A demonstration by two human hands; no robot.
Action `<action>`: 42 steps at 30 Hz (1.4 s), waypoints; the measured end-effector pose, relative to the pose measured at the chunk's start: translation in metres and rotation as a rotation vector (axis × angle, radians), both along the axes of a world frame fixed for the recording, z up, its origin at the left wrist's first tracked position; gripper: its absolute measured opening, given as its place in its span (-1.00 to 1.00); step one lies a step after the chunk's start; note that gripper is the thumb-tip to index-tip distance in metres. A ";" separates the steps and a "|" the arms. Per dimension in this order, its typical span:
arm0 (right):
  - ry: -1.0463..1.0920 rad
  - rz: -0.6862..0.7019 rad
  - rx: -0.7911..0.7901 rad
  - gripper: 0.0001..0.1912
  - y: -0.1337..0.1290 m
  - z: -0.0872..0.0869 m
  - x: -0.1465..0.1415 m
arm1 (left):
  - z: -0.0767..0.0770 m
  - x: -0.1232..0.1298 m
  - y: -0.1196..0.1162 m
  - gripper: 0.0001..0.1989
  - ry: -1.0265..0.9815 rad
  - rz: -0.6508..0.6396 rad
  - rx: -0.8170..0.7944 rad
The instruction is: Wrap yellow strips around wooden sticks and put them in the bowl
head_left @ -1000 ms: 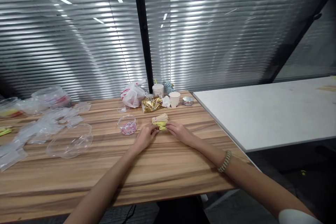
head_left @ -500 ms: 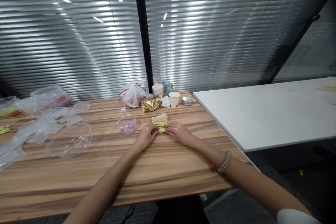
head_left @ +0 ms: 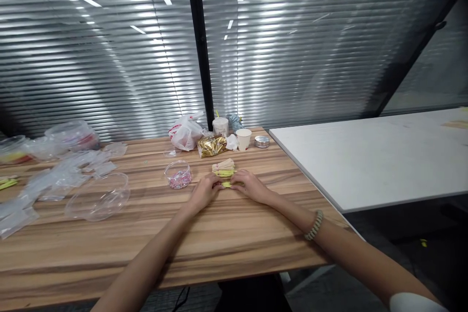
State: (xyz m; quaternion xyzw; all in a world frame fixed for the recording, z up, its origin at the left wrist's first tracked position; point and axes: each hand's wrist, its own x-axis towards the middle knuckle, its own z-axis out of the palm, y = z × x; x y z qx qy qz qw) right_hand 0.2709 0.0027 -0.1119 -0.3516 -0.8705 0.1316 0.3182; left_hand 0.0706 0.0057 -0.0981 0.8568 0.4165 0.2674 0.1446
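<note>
our left hand (head_left: 206,190): fingertips pinched closed on one end of a small yellow piece (head_left: 226,185)
our right hand (head_left: 252,186): fingers curled, pinching the piece's other end
yellow piece: stretched between our hands, low over or on the surface (head_left: 204,243); we cannot tell which
pale and yellow bundles (head_left: 224,165): on the surface, just beyond our fingers
clear round tub (head_left: 178,175): left of the bundles, holding small pink bits

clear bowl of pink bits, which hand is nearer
Left. The left hand is just right of the clear bowl; the right hand is farther right, beyond the yellow piece.
</note>
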 end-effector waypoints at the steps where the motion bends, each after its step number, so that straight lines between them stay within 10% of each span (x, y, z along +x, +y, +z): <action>1: 0.004 -0.011 -0.013 -0.84 -0.001 0.001 0.000 | 0.000 0.000 0.000 -0.87 -0.001 0.005 -0.003; 15: -0.152 -0.029 0.173 -0.78 0.001 -0.009 -0.001 | 0.009 0.004 -0.005 -0.79 -0.187 0.038 -0.132; 30: 0.205 -0.024 -0.280 -0.69 -0.016 0.009 -0.010 | 0.020 0.008 -0.008 -0.64 -0.528 0.058 -0.468; 42: 0.219 -0.010 -0.243 -0.68 -0.016 0.011 -0.010 | 0.017 0.011 -0.012 -0.53 -0.556 -0.065 -0.566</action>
